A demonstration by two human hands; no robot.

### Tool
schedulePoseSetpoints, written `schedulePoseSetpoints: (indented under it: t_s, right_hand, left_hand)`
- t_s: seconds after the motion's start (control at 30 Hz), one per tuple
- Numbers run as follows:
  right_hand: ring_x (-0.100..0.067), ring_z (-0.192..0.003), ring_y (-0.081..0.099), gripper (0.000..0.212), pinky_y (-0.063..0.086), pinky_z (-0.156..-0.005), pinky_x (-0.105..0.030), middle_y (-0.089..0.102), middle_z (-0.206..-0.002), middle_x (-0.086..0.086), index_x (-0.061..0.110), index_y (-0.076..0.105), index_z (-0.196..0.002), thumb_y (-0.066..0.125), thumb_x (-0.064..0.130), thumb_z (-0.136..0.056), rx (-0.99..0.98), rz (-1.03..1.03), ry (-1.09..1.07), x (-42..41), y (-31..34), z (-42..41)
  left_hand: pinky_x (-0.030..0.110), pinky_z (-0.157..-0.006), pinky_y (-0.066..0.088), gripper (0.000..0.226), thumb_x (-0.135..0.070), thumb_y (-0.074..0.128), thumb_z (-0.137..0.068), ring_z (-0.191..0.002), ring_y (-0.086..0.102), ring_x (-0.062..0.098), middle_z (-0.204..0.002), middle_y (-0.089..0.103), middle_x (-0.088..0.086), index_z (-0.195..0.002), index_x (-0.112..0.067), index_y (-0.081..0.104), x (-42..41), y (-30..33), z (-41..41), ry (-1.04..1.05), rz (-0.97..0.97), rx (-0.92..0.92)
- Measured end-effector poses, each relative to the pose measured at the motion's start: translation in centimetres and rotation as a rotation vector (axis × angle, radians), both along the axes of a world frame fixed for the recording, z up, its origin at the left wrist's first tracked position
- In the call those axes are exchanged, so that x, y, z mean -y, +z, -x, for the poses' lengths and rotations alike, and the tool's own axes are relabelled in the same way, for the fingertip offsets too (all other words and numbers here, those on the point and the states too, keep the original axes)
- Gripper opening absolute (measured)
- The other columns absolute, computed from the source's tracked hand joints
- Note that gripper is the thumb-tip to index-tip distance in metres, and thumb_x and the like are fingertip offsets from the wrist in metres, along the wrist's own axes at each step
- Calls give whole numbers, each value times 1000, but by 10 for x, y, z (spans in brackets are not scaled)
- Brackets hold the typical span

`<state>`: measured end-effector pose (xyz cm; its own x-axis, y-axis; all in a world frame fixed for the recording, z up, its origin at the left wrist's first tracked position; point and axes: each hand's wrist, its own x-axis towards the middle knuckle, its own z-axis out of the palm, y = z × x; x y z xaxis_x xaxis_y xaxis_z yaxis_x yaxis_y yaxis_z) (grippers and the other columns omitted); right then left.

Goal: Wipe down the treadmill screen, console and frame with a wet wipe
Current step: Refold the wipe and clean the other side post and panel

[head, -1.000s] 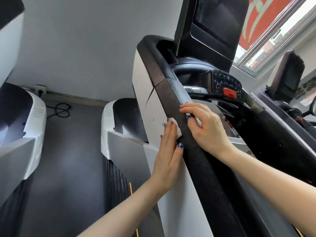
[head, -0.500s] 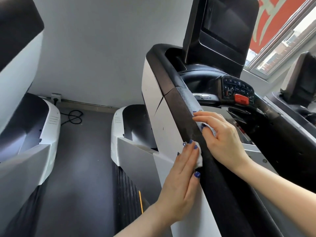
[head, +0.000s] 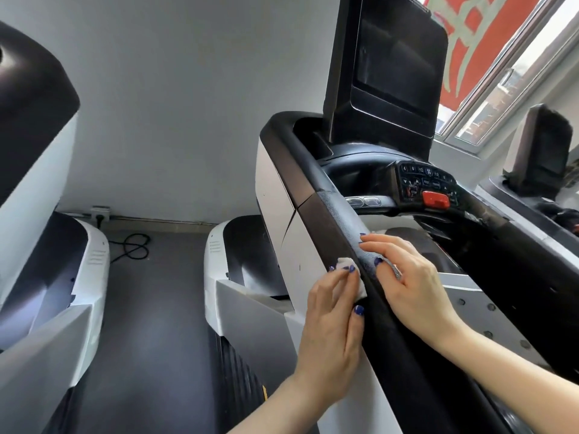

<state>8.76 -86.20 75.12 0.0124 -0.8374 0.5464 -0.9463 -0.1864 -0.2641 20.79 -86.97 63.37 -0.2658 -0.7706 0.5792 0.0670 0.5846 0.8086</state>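
Wipe (head: 443, 278): I see it under my left hand (head: 333, 321), fingers flat, pressing it to the frame (head: 316, 245), presumably for full contact. Right hand (head: 410, 283): fingers draped relaxed over the rail (head: 341, 214), grip holding nothing visible, likely steadying.

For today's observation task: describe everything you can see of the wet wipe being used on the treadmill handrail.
The wet wipe is a small, white, crumpled sheet, mostly hidden under two hands. The left hand presses it with straight fingers against the white side panel, just beside the black handrail. A corner pokes out above the fingertips, another edge beside the thumb. It seems to drape over the rail, since a pale bit shows under the right hand on the other side.
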Motion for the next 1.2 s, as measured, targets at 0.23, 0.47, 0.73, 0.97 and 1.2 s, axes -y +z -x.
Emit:
schedulePoseSetpoints:
  t_s: [0.23, 0.47, 0.73, 0.97, 1.2]
  right_hand:
    - [0, -121, 54, 37, 35, -103, -8, 67, -122, 5, 9, 73, -109, 47, 0, -86, 26, -38, 6, 4, 0, 1]
    - [3, -120, 55, 36, 35, -101, -7, 67, -122, 8, 12, 74, -109, 47, 1, -87, 61, -58, 22, 7, 0, 4]
    - [1, -119, 57, 36, 38, -100, -9, 65, -123, 11, 18, 70, -112, 47, 3, -90, 117, -59, 23, 6, 2, 6]
    - [-2, -122, 56, 36, 37, -103, -12, 63, -125, 14, 16, 70, -115, 48, 3, -90, 103, -57, 20, 14, 5, 8]
    - [-5, -121, 56, 35, 38, -105, -16, 66, -122, 8, 11, 71, -115, 45, 10, -91, 94, -42, -26, 68, 13, 9]
  left_hand:
    - [30, -125, 13, 53, -27, 35, -106, -155, 11, 13, -168, 12, -14, -158, -19, 27, -6, -2, 0, -108, -23, -47]
    - [32, -124, 19, 56, -17, 50, -100, -153, 24, 20, -165, 27, -3, -154, -15, 38, -28, -33, -5, -86, 273, 62]
    - [38, -125, 16, 55, -17, 39, -102, -154, 19, 18, -166, 24, -3, -156, -15, 32, 11, -6, -4, -116, 197, 67]
    - [40, -125, 15, 53, -17, 39, -104, -154, 18, 23, -166, 23, 2, -155, -8, 32, 3, -11, -1, -147, 203, 15]
    - [33, -125, 9, 54, -22, 35, -105, -155, 14, 15, -168, 18, -5, -158, -16, 27, 30, -6, -3, -140, 147, 71]
